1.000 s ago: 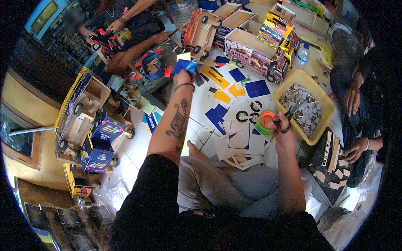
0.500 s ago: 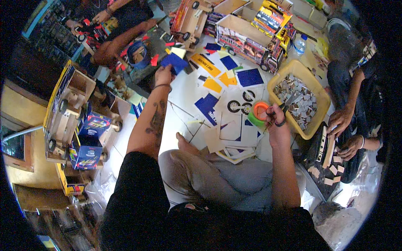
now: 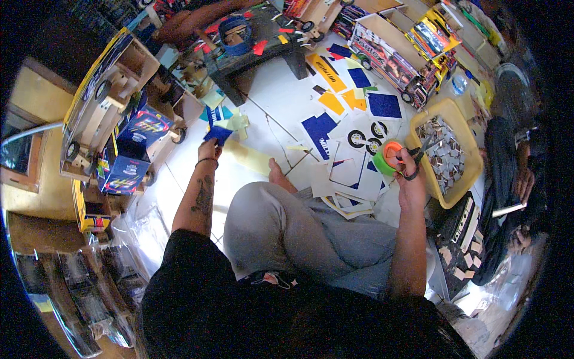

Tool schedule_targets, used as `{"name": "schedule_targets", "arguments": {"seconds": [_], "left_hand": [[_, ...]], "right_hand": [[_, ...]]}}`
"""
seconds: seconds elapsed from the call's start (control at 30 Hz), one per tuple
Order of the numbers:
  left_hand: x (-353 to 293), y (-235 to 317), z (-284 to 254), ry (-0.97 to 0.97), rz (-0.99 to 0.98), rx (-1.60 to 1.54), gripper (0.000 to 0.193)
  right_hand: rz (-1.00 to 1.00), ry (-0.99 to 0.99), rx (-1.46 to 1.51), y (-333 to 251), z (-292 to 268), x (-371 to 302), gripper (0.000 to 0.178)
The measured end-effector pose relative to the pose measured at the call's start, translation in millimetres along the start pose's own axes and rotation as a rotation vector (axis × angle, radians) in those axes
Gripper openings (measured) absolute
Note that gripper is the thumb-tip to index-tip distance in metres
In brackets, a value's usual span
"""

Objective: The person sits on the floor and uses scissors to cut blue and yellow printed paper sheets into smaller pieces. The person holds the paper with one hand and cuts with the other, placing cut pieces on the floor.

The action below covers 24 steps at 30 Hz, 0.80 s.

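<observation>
My left hand (image 3: 208, 152) pinches a dark blue sheet piece (image 3: 219, 135) on the left, beside several pale yellow and blue scraps (image 3: 237, 123). Whether the piece touches those scraps I cannot tell. In my right hand (image 3: 411, 184) is a pair of dark-handled scissors (image 3: 420, 152), its blades pointing away toward the tub. Just left of that hand stand an orange tape roll (image 3: 391, 153) and a green roll (image 3: 382, 165). White sheets (image 3: 359, 185), blue cut pieces (image 3: 319, 133) and black-and-white wheels (image 3: 357, 140) lie on the floor nearby.
A yellow tub (image 3: 478, 161) full of small grey pieces stands at the right. Toy trucks (image 3: 388, 51) crowd the far side, with wooden truck bodies (image 3: 98, 119) at the left. A low dark bench (image 3: 263, 57) stands ahead. Co-workers' arms (image 3: 200, 23) show at the far left and right.
My left hand has moved left and nearer with the blue piece, away from the bench. My right hand still holds the scissors beside the tape rolls. The view has shifted.
</observation>
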<state>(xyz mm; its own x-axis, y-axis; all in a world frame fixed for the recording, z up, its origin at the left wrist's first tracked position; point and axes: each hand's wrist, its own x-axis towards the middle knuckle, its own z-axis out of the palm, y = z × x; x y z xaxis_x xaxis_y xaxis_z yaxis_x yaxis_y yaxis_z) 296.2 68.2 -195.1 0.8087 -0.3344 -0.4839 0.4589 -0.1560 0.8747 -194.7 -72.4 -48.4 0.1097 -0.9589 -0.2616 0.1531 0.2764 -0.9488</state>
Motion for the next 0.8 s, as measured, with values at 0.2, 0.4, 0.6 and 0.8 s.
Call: {"name": "schedule_targets", "arguments": {"seconds": [0.2,0.4,0.6,0.8], "left_hand": [[13.9,-4.9,7.0,0.028,-0.167,0.083,0.031],[-35.0,-37.2,-26.7,-0.051,0.120,0.208,0.043],[-97.0,-9.2,-23.0,-0.372,0.369,0.650,0.036],[-106.5,20.4,6.7,-0.428,0.607,0.757,0.034]], "right_hand": [[-0.041,-0.017,-0.112,-3.9,4.6,-4.8,0.037],[-0.096,-0.061,-0.173,-4.9,-2.0,0.2,0.038],[-0.172,0.177,-0.033,-1.5,-18.1,11.0,0.046],[-0.177,0.196,-0.038,-11.0,-32.3,6.6,0.041]]}}
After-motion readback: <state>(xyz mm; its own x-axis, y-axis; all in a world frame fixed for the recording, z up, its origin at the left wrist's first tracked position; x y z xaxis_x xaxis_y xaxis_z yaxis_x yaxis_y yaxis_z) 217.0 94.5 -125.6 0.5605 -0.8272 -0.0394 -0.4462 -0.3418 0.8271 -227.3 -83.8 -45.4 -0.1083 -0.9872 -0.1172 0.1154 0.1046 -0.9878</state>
